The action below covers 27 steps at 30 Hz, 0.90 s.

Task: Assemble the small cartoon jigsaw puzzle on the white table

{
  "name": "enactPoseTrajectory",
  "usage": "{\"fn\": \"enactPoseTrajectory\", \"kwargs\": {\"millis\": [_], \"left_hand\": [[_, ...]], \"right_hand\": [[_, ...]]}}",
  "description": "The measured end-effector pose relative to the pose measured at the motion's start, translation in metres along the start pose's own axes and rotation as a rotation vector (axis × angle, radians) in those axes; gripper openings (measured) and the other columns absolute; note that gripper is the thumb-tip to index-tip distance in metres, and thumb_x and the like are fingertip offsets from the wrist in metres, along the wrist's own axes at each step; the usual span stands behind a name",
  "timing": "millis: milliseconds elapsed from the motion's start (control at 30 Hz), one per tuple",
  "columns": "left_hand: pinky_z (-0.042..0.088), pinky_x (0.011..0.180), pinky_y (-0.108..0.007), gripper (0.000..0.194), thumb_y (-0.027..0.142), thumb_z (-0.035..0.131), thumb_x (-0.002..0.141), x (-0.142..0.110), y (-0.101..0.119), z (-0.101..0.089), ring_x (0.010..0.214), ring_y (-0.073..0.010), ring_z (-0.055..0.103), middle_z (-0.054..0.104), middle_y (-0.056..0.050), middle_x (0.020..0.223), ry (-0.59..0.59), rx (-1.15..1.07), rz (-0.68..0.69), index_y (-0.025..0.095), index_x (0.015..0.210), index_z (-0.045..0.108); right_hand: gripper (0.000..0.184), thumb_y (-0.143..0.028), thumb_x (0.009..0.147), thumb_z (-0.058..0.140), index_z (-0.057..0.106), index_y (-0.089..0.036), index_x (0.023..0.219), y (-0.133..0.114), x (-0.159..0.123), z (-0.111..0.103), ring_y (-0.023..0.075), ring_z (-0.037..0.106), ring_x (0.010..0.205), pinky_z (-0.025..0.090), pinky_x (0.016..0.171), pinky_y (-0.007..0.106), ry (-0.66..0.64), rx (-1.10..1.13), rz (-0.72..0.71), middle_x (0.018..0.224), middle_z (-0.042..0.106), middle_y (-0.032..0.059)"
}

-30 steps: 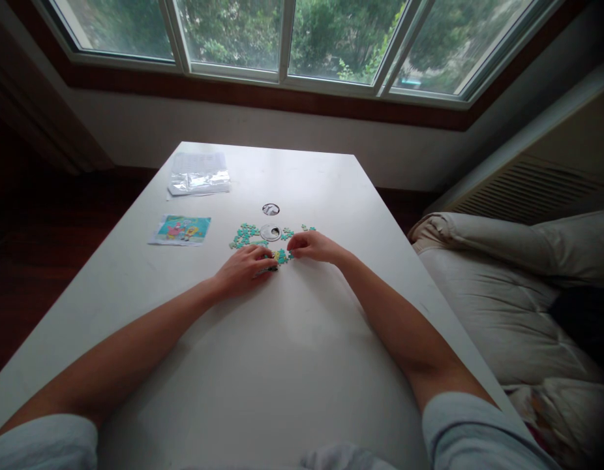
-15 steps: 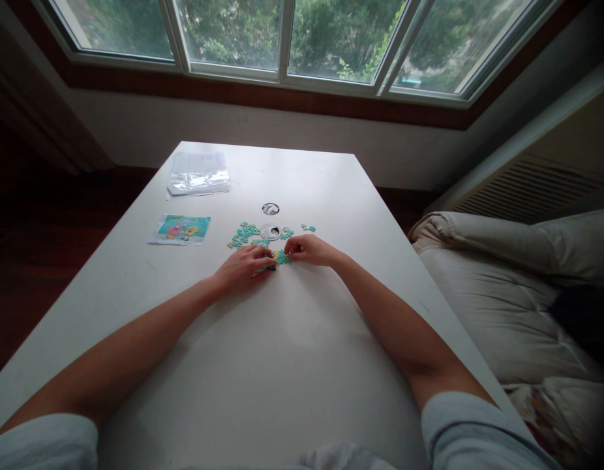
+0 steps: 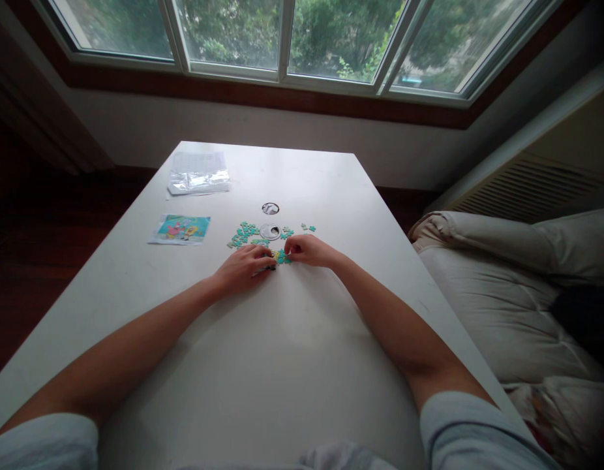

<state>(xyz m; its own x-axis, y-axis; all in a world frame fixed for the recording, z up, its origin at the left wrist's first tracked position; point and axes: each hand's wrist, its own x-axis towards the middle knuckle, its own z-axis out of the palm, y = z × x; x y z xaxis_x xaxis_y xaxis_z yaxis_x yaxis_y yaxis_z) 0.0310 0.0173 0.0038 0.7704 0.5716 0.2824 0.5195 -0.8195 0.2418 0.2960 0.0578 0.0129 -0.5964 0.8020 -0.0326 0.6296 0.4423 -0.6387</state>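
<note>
Small teal jigsaw pieces (image 3: 244, 234) lie scattered on a white table (image 3: 282, 352). My left hand (image 3: 246, 266) rests with curled fingers on a joined cluster of pieces (image 3: 281, 258) and holds it down. My right hand (image 3: 306, 250) pinches at the right edge of the same cluster, fingers pressed together on a piece. Both hands nearly touch over the cluster, which they partly hide.
A round cable port (image 3: 270, 231) and its cap (image 3: 270, 208) sit just beyond the pieces. A colourful reference picture (image 3: 181, 229) lies to the left, a clear plastic bag (image 3: 198, 175) farther back. A cushioned sofa (image 3: 517, 300) borders the table's right edge. Windows are ahead.
My right hand has slid slightly left and nearer to the cluster; my left hand has barely moved.
</note>
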Motion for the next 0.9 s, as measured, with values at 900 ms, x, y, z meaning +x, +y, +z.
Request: {"fn": "enactPoseTrajectory", "kwargs": {"millis": [900], "left_hand": [[0.046, 0.104, -0.041, 0.028, 0.031, 0.051, 0.101, -0.003, -0.002, 0.002, 0.116, -0.0239, 0.059, 0.064, -0.007, 0.128, -0.016, -0.012, 0.027, 0.029, 0.123, 0.067]], "right_hand": [[0.018, -0.035, 0.082, 0.065, 0.071, -0.019, 0.087, 0.056, 0.001, -0.020, 0.0120, 0.047, 0.060, 0.036, 0.060, 0.026, 0.608, 0.081, 0.163, 0.065, 0.059, -0.0024]]}}
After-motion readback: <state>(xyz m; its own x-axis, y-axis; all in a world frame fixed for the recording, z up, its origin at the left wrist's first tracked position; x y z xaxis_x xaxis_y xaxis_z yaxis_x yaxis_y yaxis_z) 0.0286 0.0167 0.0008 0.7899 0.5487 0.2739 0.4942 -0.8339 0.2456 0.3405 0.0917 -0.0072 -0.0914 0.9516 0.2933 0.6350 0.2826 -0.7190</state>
